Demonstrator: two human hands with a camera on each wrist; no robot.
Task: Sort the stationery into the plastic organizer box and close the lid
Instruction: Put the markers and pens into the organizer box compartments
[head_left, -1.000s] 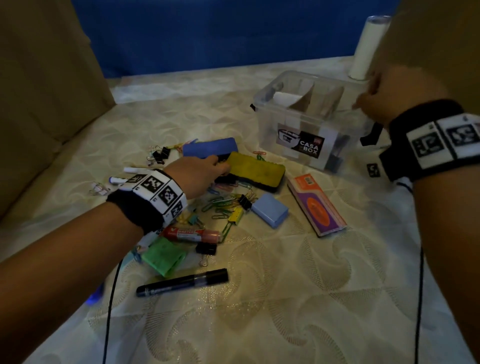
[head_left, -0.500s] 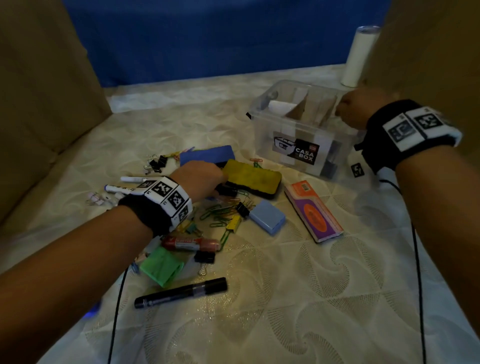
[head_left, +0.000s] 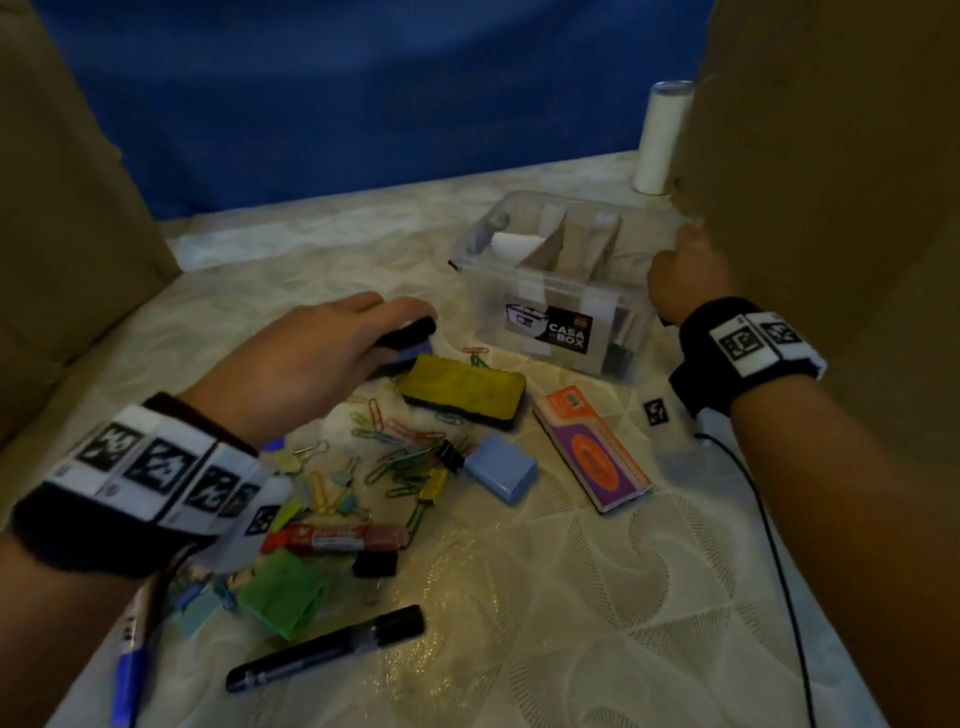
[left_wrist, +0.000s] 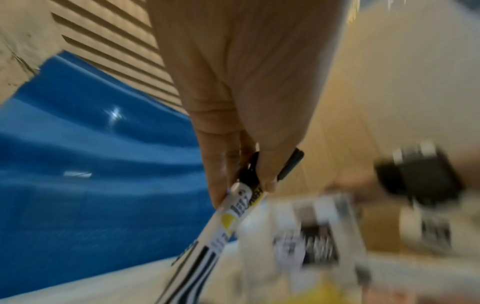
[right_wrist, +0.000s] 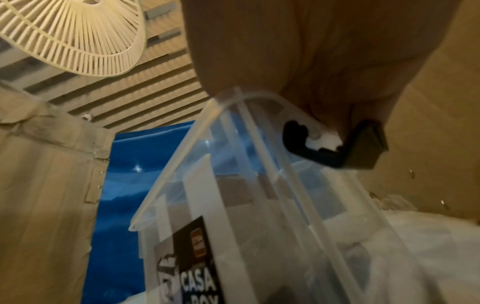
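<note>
The left wrist view is badly smeared by motion blur; only the left hand (left_wrist: 241, 115) and what it grips read clearly there: a white marker (left_wrist: 228, 218) with a black cap and printed label, pinched between thumb and fingers. A second dark pen-like shape shows behind the fingers, too blurred to identify. From the head view the same hand (head_left: 311, 348) is raised above the clutter, with the marker's black cap (head_left: 410, 332) protruding past the fingertips and the barrel hidden under the palm. The right hand (head_left: 685, 280) grips the right end of the plastic box (head_left: 550, 312), fingers curled over its rim; the right wrist view shows them on the clear rim (right_wrist: 249, 98) beside a black latch (right_wrist: 335, 148). The box is transparent, rigid and rectangular, open on top, with upright card dividers inside and a black printed label on its front wall; its contents are hard to make out. It stands on the patterned cloth (head_left: 571, 623) beyond the loose stationery: a yellow eraser block (head_left: 467, 384), a pale blue box (head_left: 501, 467), an orange and purple pack (head_left: 592, 447), scattered coloured paper clips (head_left: 395, 447), a black marker (head_left: 327, 649). A white cylinder (head_left: 660, 140) is partly cut off by cardboard.
</note>
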